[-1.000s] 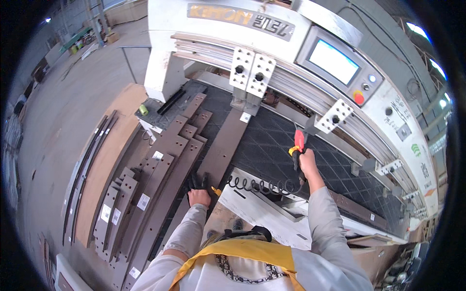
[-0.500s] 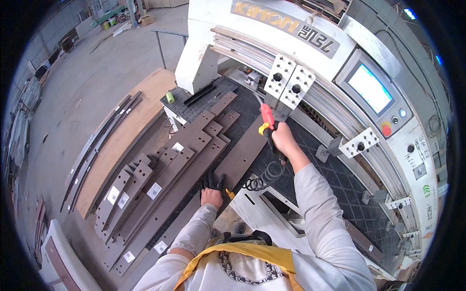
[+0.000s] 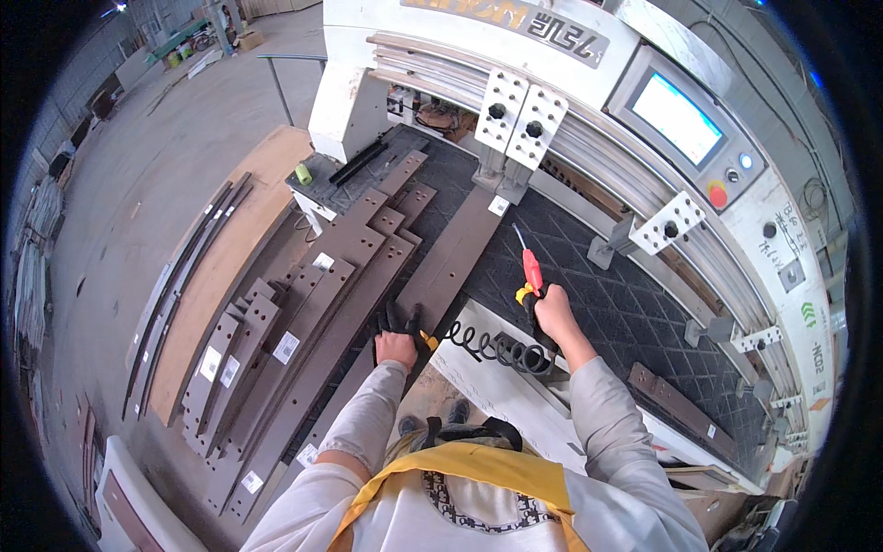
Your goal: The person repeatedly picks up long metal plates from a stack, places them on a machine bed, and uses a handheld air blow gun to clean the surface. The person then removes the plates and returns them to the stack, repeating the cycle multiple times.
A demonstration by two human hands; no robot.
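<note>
My right hand (image 3: pixel 554 313) grips a red and yellow air blow gun (image 3: pixel 531 276) with a thin metal nozzle pointing up over the black patterned machine bed (image 3: pixel 635 313). A black coiled hose (image 3: pixel 492 348) runs from the gun toward my left side. My left hand (image 3: pixel 395 348) rests on the near end of a long brown panel strip (image 3: pixel 451 262) that lies on the bed, with black gloves (image 3: pixel 397 319) under the fingers. A small yellow fitting sits beside that hand.
Several brown drilled panel strips (image 3: pixel 303 340) with white labels lie stacked to the left. A wooden board (image 3: pixel 230 267) and dark rails lie on the concrete floor. The white machine carries perforated clamp plates (image 3: pixel 515 115), a screen (image 3: pixel 676 118) and a red button (image 3: pixel 718 195).
My right hand with the blow gun has come down and back toward me from near the clamp plates. The view has shifted; my left hand stays on the strip's end.
</note>
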